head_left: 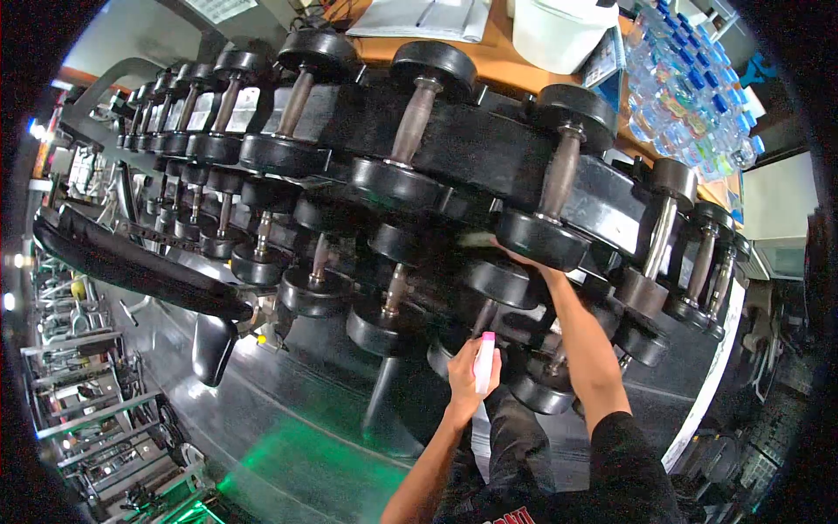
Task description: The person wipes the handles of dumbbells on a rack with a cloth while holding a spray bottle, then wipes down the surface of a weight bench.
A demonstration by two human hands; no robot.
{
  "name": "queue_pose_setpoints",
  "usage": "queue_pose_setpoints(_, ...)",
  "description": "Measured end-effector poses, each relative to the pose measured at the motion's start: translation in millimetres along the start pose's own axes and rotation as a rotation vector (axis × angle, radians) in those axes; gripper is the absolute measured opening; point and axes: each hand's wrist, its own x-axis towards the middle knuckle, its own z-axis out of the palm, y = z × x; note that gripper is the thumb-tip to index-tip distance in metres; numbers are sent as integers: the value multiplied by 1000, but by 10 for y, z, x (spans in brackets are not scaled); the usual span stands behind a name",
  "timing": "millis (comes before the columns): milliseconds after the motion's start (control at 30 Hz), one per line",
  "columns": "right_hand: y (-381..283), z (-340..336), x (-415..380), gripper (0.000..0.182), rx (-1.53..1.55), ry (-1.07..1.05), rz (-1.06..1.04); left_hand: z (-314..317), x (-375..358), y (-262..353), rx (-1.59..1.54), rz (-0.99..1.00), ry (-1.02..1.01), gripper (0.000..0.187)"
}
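Observation:
My left hand [471, 374] is closed around a white bottle with a pink top [484, 362], held in front of the lower row of dumbbells. Just behind it is a black dumbbell [494, 281] on the lower tier. My right arm reaches in under the upper tier, below a large black dumbbell [559, 183] with a grey handle. My right hand [515, 251] is mostly hidden behind that dumbbell's lower head, so its fingers cannot be made out. Another lower dumbbell [543, 384] lies beside my right forearm.
More dumbbells [410, 122] line both tiers. Behind the rack, a wooden table [499, 52] bears a white bucket [559, 35] and papers [423, 17]. Many plastic bottles [690, 87] stand at the upper right. A black padded bench [140, 266] is at the left.

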Motion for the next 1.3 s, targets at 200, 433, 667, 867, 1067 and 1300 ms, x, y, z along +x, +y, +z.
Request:
queue_pose_setpoints(200,120,-187,-93,36,11,30,13,-34,-22,31,33,16,-14,14)
queue_pose_setpoints(433,-292,12,205,37,-20,42,-172,9,-122,-76,5,-57,0,12)
queue_pose_setpoints(667,-428,128,183,33,114,-68,-304,-114,-259,-116,61,50,-9,10)
queue_pose_setpoints(867,-760,-169,-253,20,362,-63,-432,-389,-501,88,67,27,-41,11)
queue_pose_setpoints(1067,-824,-94,-535,19,3,303,-655,-543,-779,163,11,-44,-100,9)
queue_pose_setpoints(1300,-761,-394,-1282,27,-178,291,-812,-779,-958,159,29,-23,-118,10)
